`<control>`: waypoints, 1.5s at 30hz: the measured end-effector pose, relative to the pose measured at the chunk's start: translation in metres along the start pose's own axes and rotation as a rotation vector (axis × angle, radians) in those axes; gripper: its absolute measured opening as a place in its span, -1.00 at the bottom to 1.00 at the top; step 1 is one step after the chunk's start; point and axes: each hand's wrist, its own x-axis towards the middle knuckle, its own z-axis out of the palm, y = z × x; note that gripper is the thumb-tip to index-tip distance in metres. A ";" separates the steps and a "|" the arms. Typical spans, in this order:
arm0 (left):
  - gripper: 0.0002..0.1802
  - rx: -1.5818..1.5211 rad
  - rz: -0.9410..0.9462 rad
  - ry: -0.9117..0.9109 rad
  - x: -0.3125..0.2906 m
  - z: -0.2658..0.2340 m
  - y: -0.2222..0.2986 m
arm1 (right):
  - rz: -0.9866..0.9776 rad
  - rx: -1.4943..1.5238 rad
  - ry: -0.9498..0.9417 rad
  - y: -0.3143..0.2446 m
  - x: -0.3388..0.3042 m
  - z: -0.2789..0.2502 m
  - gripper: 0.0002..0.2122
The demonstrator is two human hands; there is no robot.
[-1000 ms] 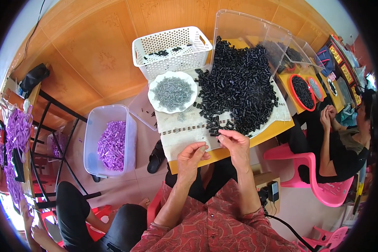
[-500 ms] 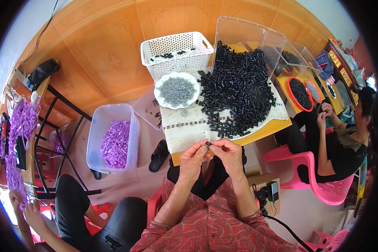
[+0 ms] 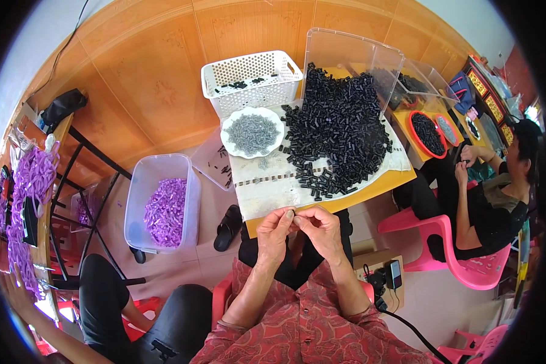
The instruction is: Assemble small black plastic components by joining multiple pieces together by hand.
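No lettering, label or number can be read. The small screen of the dark device (image 3: 395,274) low on the right is too tiny to make out, as are any markings on the yellow panels (image 3: 495,110) at far right.

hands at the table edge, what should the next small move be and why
I'd probably roll the fingertips slightly to expose what they pinch: the left hand and right hand meet at the front edge of the table, and what looks like a small dark piece barely shows between them, too hidden to check.
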 end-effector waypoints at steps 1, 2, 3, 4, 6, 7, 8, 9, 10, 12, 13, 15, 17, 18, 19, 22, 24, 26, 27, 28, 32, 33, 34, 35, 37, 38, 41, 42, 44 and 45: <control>-0.82 0.055 0.032 -0.003 0.000 0.000 -0.001 | 0.010 -0.006 -0.003 0.001 0.000 0.000 -0.90; -0.82 0.053 0.030 -0.005 0.001 -0.001 -0.002 | 0.020 -0.012 -0.005 0.001 0.001 -0.001 -0.90; -0.81 0.106 0.043 -0.010 0.001 -0.004 -0.004 | 0.021 -0.014 -0.003 0.002 0.001 -0.001 -0.90; -0.81 0.159 0.055 -0.016 0.002 -0.006 -0.005 | 0.032 -0.007 0.021 0.001 0.000 -0.001 -0.89; -0.81 0.128 0.049 -0.035 0.000 -0.003 -0.004 | 0.046 -0.003 0.053 0.000 0.000 0.000 -0.88; -0.81 0.099 0.047 -0.051 0.000 -0.002 -0.003 | 0.046 0.021 0.070 -0.001 0.000 0.001 -0.86; -0.81 0.097 0.044 -0.053 0.001 -0.003 -0.004 | 0.044 0.046 0.084 -0.003 0.000 0.002 -0.83; -0.81 0.100 0.027 -0.053 0.001 -0.005 -0.005 | 0.045 0.043 0.088 -0.006 0.000 0.000 -0.83; -0.80 0.103 0.010 -0.053 0.002 -0.006 -0.006 | -0.036 -0.069 0.059 -0.009 0.001 -0.001 -0.81; -0.81 0.128 -0.012 -0.061 0.001 -0.006 -0.003 | -0.116 -0.183 0.029 -0.010 0.003 -0.005 -0.79; -0.81 0.154 -0.032 -0.067 0.001 -0.005 -0.002 | -0.143 -0.208 0.012 -0.010 0.003 -0.006 -0.77; -0.81 0.137 -0.036 -0.076 0.002 -0.005 -0.001 | -0.171 -0.234 -0.002 -0.011 0.003 -0.007 -0.76; -0.81 0.121 -0.038 -0.084 0.003 -0.005 -0.002 | -0.139 -0.213 0.000 -0.013 0.004 -0.006 -0.81; -0.81 0.079 -0.046 -0.058 0.004 -0.004 -0.003 | -0.141 -0.213 0.001 -0.012 0.005 -0.006 -0.81; -0.81 0.036 -0.053 -0.031 0.005 -0.005 -0.003 | -0.124 -0.207 0.005 -0.011 0.006 -0.005 -0.83; -0.80 -0.047 -0.043 -0.036 0.008 -0.015 -0.011 | -0.117 -0.204 0.011 -0.005 0.007 -0.001 -0.87; -0.79 -0.058 -0.040 -0.057 0.009 -0.009 -0.008 | -0.122 -0.210 0.018 -0.002 0.011 -0.002 -0.88; -0.78 -0.068 -0.039 -0.080 0.011 -0.004 -0.006 | -0.143 -0.205 0.050 -0.005 0.017 -0.004 -0.89; -0.79 -0.071 -0.046 -0.059 0.013 -0.003 -0.005 | -0.142 -0.207 0.050 -0.006 0.019 -0.004 -0.89; -0.79 -0.074 -0.053 -0.039 0.015 -0.002 -0.005 | -0.124 -0.210 0.009 -0.008 0.021 -0.005 -0.89; -0.80 -0.090 -0.077 -0.048 0.026 -0.014 -0.007 | -0.149 -0.320 0.000 -0.004 0.047 -0.016 -0.89; -0.80 -0.070 -0.069 -0.028 0.028 -0.015 -0.006 | -0.178 -0.336 0.098 -0.006 0.057 -0.016 -0.89; -0.79 -0.050 -0.061 -0.006 0.029 -0.016 -0.005 | -0.291 -0.544 0.143 -0.002 0.071 -0.023 -0.86; -0.79 -0.054 -0.058 -0.001 0.030 -0.018 -0.005 | -0.404 -0.749 0.186 0.006 0.084 -0.030 -0.83; -0.80 -0.031 -0.080 0.016 0.033 -0.021 -0.007 | -0.389 -0.932 0.228 0.013 0.107 -0.039 -0.86; -0.80 -0.035 -0.083 0.018 0.034 -0.020 -0.008 | -0.365 -1.016 0.232 0.018 0.118 -0.043 -0.77; -0.80 -0.063 -0.088 0.018 0.035 -0.021 -0.006 | -0.416 -1.206 0.213 0.030 0.146 -0.048 -0.68; -0.80 -0.081 -0.087 0.012 0.036 -0.022 -0.005 | -0.376 -1.227 0.179 0.033 0.153 -0.047 -0.64; -0.80 -0.104 -0.086 0.014 0.038 -0.023 -0.004 | -0.358 -1.249 0.132 0.033 0.157 -0.047 -0.66; -0.79 -0.106 -0.091 0.016 0.038 -0.024 -0.003 | -0.343 -1.267 0.091 0.032 0.158 -0.046 -0.68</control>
